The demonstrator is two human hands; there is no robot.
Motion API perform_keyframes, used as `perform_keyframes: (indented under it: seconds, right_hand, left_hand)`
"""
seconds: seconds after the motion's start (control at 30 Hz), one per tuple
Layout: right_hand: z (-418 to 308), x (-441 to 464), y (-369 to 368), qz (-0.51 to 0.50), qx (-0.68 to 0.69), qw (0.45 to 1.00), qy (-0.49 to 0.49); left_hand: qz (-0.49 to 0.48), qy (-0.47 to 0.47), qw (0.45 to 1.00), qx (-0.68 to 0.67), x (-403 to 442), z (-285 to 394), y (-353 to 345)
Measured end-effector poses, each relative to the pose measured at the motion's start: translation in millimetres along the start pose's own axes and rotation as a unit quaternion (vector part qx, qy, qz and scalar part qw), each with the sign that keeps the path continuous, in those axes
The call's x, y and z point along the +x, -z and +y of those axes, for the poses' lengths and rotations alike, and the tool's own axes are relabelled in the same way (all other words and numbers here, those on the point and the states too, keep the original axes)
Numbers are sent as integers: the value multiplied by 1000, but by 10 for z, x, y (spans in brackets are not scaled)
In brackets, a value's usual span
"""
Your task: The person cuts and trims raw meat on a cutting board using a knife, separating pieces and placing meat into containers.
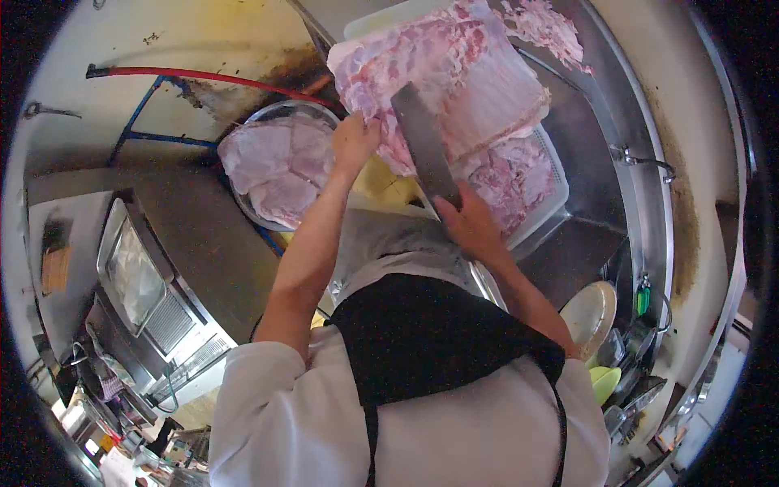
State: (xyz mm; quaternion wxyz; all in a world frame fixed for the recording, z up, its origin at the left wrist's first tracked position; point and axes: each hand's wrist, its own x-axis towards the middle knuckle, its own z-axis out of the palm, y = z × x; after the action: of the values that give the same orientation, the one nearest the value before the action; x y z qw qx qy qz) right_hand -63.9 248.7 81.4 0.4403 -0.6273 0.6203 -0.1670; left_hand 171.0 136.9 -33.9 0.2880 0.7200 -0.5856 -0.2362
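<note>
Holding the meat slab (454, 53) by its near left edge, your left hand (355, 144) is curled nearly closed, seemingly pinching a flap of it; fingertips partly hidden. Your right hand (471, 226) is closed round the handle end of the cleaver (422, 138); handle itself mostly covered. Slab lies ahead of you, reaching over the white tray (558, 177), ribbed section to the right. Blade overlaps the slab, slanting up and left from your grip; can't tell whether the edge is biting or just resting. To do this well: pull the flap lightly taut, curl left fingertips away from the blade's line, cut in long even strokes rather than hacking. Slab looks slick and floppy, so it could slide on the tray; steady it first. Wipe the grip if greasy. Mind the loose meat pieces (515, 183) in the tray under the slab, easy to nick. Steel bowl (242, 204) with more cuts (260, 154) sits just left, near your left forearm; don't swing into it.
</note>
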Motion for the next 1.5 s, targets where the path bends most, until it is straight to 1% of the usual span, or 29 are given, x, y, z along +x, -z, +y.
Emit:
perform_keyframes:
  seconds: [0.07, 0.13, 0.27, 0.3, 0.37, 0.43, 0.47, 0.5, 0.53, 0.57, 0.63, 0.67, 0.73, 0.83, 0.93, 0.97, 1.03, 1.07, 1.13, 1.2, 1.23, 1.3, 1.37, 1.43, 1.47, 1.5]
  right_hand:
    - [87, 229, -159, 52, 45, 992, 104]
    - [24, 394, -146, 15, -2, 997, 82]
    - [178, 177, -162, -48, -101, 993, 32]
    - [195, 84, -80, -72, -95, 993, 8]
    - [150, -92, 151, -126, -86, 987, -42]
    - [-76, -96, 384, -131, -43, 989, -48]
    - [-154, -57, 453, -131, -21, 990, -50]
    - [-184, 7, 467, -115, -41, 992, -23]
    - [-222, 82, 472, -99, -61, 993, 5]
    - [-254, 159, 478, -83, -81, 993, 32]
    - [-239, 302, 433, -64, -73, 991, 88]
    - [-245, 386, 412, -54, -75, 990, 111]
    - [-267, 538, 372, -33, -84, 985, 149]
    - [-232, 724, 318, -14, -121, 977, 175]
    - [-143, 1006, 349, -49, -139, 972, 185]
    - [-132, 1087, 359, -69, -139, 970, 186]
    - [-254, 1160, 406, -112, -133, 976, 134]
    - [-295, 1180, 421, -133, -129, 977, 106]
    - [-127, 1102, 448, -146, -133, 976, 87]
    - [-48, 958, 526, -162, -121, 976, 84]
    - [-169, 825, 645, -174, -109, 974, 90]
    - [-225, 762, 687, -158, -95, 976, 118]
    - [-265, 821, 526, -116, -90, 977, 155]
    - [-342, 1006, 339, -99, -80, 975, 180]
    - [-373, 1125, 258, -98, -73, 974, 189]
    - [-390, 1216, 194, -103, -97, 974, 179]
  left_hand:
    - [-17, -4, 999, -42, -30, -35, 29]
    - [-42, 0, 995, -88, -103, 9, 140]
    - [-27, -60, 997, -41, 12, -358, 75]
    - [-22, -77, 997, -16, 110, -525, 134]
    - [-56, -44, 997, -9, 158, -573, 296]
    - [-131, 47, 989, -46, 164, -339, 607]
    - [-13, -14, 998, -54, 210, -329, 529]
    - [106, -75, 990, -61, 284, -306, 361]
    - [168, -106, 977, -76, 342, -279, 232]
    - [230, -138, 960, -86, 399, -251, 104]
    - [243, -141, 951, -125, 407, -160, 36]
    - [181, -84, 971, -133, 408, -173, 69]
    - [51, 28, 988, -145, 370, -31, 301]
    - [-28, -1, 992, -120, 394, -73, 369]
    - [-97, 63, 963, -242, 398, -46, 535]
    - [-114, 90, 932, -332, 407, -57, 570]
    - [-145, 139, 842, -501, 439, -96, 625]
    - [-146, 138, 840, -505, 449, -113, 641]
    - [-150, 139, 835, -510, 421, -107, 713]
    - [-178, 163, 782, -574, 412, -88, 956]
    - [-191, 176, 752, -606, 405, -106, 1053]
    - [-198, 200, 742, -609, 449, -429, 997]
    - [-200, 211, 737, -611, 453, -534, 928]
    - [-195, 204, 738, -613, 460, -507, 925]
    - [-194, 199, 750, -600, 454, -480, 941]
    - [-193, 193, 762, -587, 427, -395, 998]
